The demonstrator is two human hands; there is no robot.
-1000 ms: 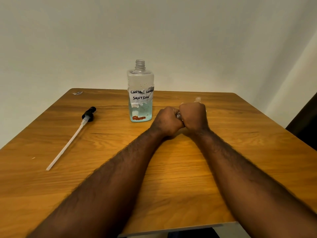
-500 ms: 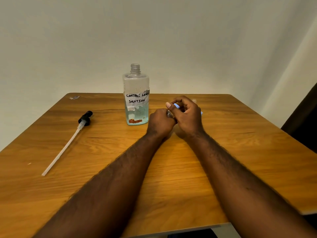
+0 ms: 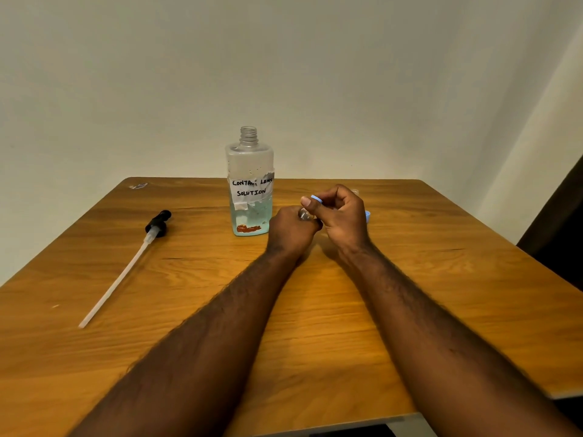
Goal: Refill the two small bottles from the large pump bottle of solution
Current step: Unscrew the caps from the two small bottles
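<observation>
- large bottle stands upright at mid bench, neck uncapped, blue liquid low inside.
- i read the left hand as curled round a small bottle, just right of the large bottle.
- right hand pinches a blue cap just above the small bottle.
- pump with its tube lies flat, well left.
- second blue piece shows behind the right hand; i cannot tell what it is.

A wooden table with visible grain is set against a plain pale wall. A small shiny scrap is seen near its far left corner. A dark shape is cut off at the right edge.
</observation>
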